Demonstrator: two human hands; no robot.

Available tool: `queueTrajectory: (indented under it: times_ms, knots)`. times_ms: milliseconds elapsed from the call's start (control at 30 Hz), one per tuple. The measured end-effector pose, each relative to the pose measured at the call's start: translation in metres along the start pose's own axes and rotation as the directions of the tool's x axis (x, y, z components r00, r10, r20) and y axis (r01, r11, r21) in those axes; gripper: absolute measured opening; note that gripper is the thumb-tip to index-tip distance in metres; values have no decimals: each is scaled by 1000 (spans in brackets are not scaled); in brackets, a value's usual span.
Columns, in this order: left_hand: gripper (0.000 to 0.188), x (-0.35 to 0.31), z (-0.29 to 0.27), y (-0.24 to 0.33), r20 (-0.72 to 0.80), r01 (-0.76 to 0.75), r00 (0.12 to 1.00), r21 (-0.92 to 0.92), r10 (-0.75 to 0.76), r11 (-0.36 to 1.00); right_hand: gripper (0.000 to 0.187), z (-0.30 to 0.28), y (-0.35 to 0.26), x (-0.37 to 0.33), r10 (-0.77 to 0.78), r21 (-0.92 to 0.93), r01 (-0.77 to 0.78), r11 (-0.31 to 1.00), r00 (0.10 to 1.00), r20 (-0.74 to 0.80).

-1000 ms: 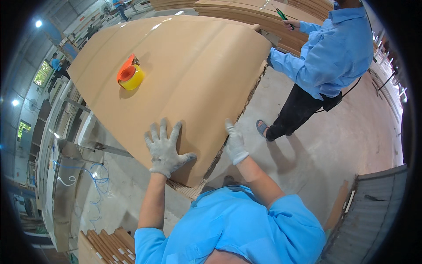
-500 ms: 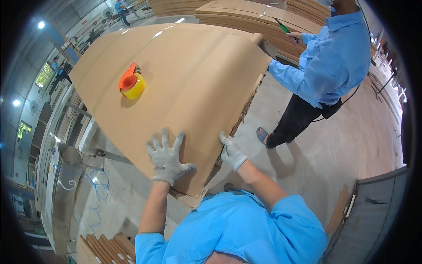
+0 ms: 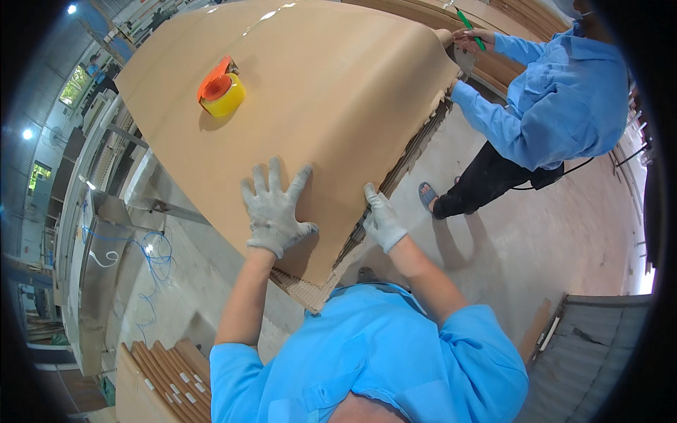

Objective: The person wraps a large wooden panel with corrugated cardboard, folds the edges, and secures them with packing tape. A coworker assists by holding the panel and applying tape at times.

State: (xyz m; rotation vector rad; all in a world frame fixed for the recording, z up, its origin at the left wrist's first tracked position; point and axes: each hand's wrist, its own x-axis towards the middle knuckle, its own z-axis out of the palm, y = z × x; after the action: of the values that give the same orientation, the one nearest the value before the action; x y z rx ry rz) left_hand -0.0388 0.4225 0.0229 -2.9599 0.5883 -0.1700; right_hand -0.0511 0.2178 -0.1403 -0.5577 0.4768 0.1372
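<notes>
A large brown cardboard sheet (image 3: pixel 317 106) lies in front of me, with a torn, ragged right edge showing layers beneath. My left hand (image 3: pixel 276 211), in a pale grey glove, presses flat on it near the close corner, fingers spread. At the right edge my right hand (image 3: pixel 384 218), gloved too, grips the sheet with the thumb on top; its other fingers curl partly out of sight beside the edge. Farther up the sheet rests a tape dispenser (image 3: pixel 221 88), orange with a yellow roll.
Right of the sheet stands a co-worker (image 3: pixel 557 99) in a blue shirt, one hand at its far corner and the other holding a green cutter (image 3: pixel 471 29). Cardboard panels (image 3: pixel 159 381) stand at lower left, near a blue hose (image 3: pixel 159 261). Metal machinery (image 3: pixel 95 261) lines the left.
The co-worker's cutter hand has come down to the sheet's far corner. The ragged right edge stands farther open. My hands keep their places on the sheet; the view has shifted.
</notes>
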Motion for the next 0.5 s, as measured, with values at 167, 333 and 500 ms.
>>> queueTrajectory:
  times_ms: [167, 333, 500]
  knots:
    - [123, 0, 0, -6, -30, -35, 999, -61, 33, 998, 47, 29, 14, -26, 131, 243, -130, 961, 991, 10]
    - [129, -1, -4, -18, 4, -105, 994, -189, 108, 976, 49, 70, 38, -7, 88, 396, -99, 913, 995, 46]
    - [128, -1, -8, -15, -7, -134, 991, -213, 135, 968, 56, 85, 52, 18, 32, 512, -284, 811, 894, 447]
